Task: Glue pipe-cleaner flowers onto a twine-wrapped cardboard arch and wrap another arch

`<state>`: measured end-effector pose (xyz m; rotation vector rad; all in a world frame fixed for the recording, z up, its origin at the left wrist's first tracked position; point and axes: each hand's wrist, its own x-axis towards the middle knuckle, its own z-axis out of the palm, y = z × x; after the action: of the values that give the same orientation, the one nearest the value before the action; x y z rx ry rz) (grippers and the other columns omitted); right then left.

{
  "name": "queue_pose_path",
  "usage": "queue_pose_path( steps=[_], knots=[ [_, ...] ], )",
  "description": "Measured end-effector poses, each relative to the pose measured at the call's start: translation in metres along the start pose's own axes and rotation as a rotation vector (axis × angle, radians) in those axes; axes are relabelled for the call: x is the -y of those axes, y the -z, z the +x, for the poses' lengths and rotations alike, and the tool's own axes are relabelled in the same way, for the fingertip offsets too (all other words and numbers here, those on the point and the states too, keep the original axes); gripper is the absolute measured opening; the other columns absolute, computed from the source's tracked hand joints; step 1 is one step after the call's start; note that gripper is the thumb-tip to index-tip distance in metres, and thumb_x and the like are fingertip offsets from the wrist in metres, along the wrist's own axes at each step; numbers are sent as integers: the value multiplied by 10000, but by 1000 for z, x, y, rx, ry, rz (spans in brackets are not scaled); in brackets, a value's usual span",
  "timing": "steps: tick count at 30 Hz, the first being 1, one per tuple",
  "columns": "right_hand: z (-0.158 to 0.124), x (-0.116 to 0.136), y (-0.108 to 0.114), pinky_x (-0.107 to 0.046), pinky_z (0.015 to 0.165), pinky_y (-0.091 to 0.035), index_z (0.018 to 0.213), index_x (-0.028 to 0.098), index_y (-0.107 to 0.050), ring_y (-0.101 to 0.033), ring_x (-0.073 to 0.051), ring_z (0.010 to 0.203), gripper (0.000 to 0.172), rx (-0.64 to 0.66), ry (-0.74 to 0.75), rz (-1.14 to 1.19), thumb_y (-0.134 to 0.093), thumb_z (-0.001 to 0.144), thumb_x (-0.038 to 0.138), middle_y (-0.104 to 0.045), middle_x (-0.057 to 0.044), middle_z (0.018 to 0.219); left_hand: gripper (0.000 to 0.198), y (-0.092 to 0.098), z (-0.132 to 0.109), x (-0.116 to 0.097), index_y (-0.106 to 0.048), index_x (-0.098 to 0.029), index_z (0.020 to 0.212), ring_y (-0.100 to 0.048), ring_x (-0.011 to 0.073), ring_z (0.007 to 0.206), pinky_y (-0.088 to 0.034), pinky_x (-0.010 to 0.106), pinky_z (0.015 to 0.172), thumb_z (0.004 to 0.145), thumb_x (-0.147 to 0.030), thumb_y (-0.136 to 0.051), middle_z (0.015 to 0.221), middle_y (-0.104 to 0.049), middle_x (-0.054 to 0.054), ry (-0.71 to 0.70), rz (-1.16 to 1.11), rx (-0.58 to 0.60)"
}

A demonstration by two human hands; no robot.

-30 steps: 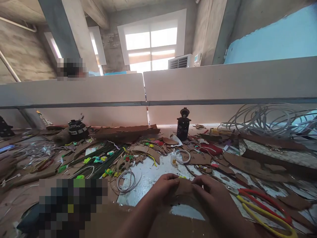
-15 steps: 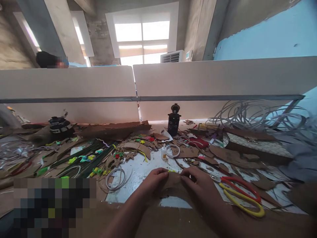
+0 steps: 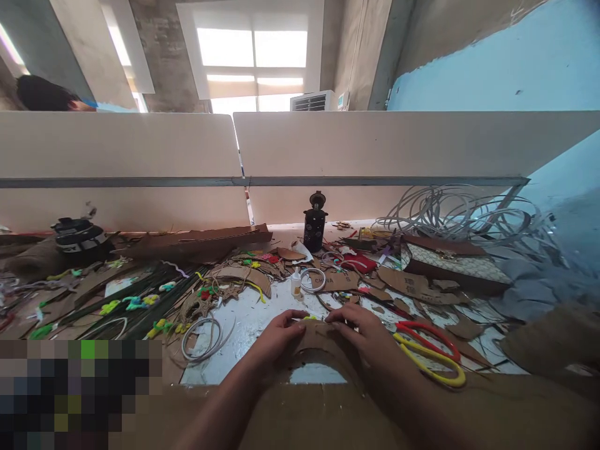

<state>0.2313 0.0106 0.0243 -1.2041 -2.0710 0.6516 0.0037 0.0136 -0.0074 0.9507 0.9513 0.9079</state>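
Plainly pinching a curved cardboard strip (image 3: 315, 337) with both bare hands: clamped between thumb and fingers of the left hand (image 3: 281, 337) on its left shoulder, and under the bent fingertips of the right hand (image 3: 359, 328) just right of its top. Holding it with the bulge facing away from the body, near the front of a white tabletop (image 3: 255, 320), with more white showing inside the curve. Can make out a yellow-green bit (image 3: 309, 317) at its upper edge, between the two sets of fingertips, too small to name. Reaching over a brown sheet (image 3: 319, 415) along the near side. Just beside the right hand, can see scissors (image 3: 455, 380) with one red and one yellow handle. Beyond the fingertips, upright, can see a small white squeeze bottle (image 3: 295, 284), with a white ring (image 3: 324, 280) next to it and a flat cardboard piece (image 3: 340, 279) printed "CHINA" to the right of that. Left of the left hand, can see a coil of pale tubing (image 3: 202, 359), then tan star shapes (image 3: 201, 306), then long dark green stems (image 3: 173, 300) near yellow and turquoise flowers (image 3: 134, 303). Farther back, can see a black bottle (image 3: 314, 231) with its lid flipped up, a brown patterned handbag (image 3: 454, 264) and, behind that, a tangle of clear tubing, all before a pale partition (image 3: 412, 147)
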Motion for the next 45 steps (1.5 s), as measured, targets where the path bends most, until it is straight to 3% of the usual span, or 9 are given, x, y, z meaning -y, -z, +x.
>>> queue_pose_path(
  steps=[3, 10, 13, 16, 20, 25, 32, 39, 45],
  knots=[
    [8, 0, 12, -346, 826, -441, 947, 216, -723, -611, -235, 947, 205, 19, 118, -158, -520, 950, 191, -671, -67, 963, 561, -3, -2, -1, -597, -209, 1176, -587, 142, 663, -395, 253, 616, 689, -398, -803, 762, -632, -15, -22, 42, 19],
    [26, 25, 4, -321, 726, -411, 838, 211, -720, -586, -224, 835, 207, 70, 284, -617, -605, 860, 40, -660, -51, 895, 342, -11, -5, -1, -599, -217, 975, -538, 116, 617, -356, 232, 573, 762, -435, -754, 763, -616, -19, -85, 99, 76],
    [30, 34, -8, -304, 719, -422, 838, 200, -707, -578, -217, 836, 114, 80, 329, -572, -685, 819, 90, -654, -47, 892, 360, -11, -4, 1, -628, -197, 992, -583, 138, 709, -400, 240, 640, 776, -451, -765, 849, -652, 14, -120, 131, 79],
    [31, 35, -18, -290, 759, -437, 889, 192, -693, -589, -199, 863, 101, 69, 332, -457, -646, 878, 103, -664, -43, 906, 374, -11, -2, 7, -653, -176, 951, -620, 190, 850, -435, 271, 749, 719, -421, -815, 918, -680, 49, -164, 60, 62],
    [28, 31, -21, -289, 826, -463, 995, 207, -679, -622, -187, 932, 184, 52, 250, -180, -551, 940, 86, -695, -41, 990, 349, -13, 1, 11, -667, -160, 912, -583, 169, 750, -409, 272, 711, 678, -369, -821, 833, -675, 34, -108, -5, 25],
    [23, 25, -15, -332, 959, -462, 1168, 233, -635, -617, -205, 1117, 412, 8, 213, 11, -519, 846, 3, -671, -64, 1220, 313, -9, 4, 7, -643, -159, 779, -508, 125, 667, -364, 249, 656, 646, -365, -837, 727, -621, -1, -147, 49, 7],
    [6, 29, -18, -311, 759, -427, 812, 200, -647, -593, -206, 855, 92, -80, 70, -191, -627, 846, 116, -632, -24, 870, 356, -9, 4, 5, -627, -166, 774, -524, 126, 664, -376, 246, 647, 621, -389, -858, 715, -621, -6, -131, 24, -62],
    [0, 29, -40, -335, 732, -366, 809, 193, -631, -547, -227, 841, 65, -120, 132, -514, -690, 821, 169, -614, -43, 883, 358, -7, 9, 18, -611, -180, 801, -571, 152, 719, -416, 264, 694, 620, -358, -863, 757, -644, 8, -133, -81, -84],
    [2, 21, -36, -323, 712, -365, 814, 185, -640, -559, -219, 823, 120, -129, 198, -575, -657, 817, 66, -628, -45, 866, 345, -10, 4, 11, -591, -182, 801, -544, 128, 681, -390, 241, 665, 621, -332, -845, 733, -622, -15, -127, -80, -92]
  ],
)
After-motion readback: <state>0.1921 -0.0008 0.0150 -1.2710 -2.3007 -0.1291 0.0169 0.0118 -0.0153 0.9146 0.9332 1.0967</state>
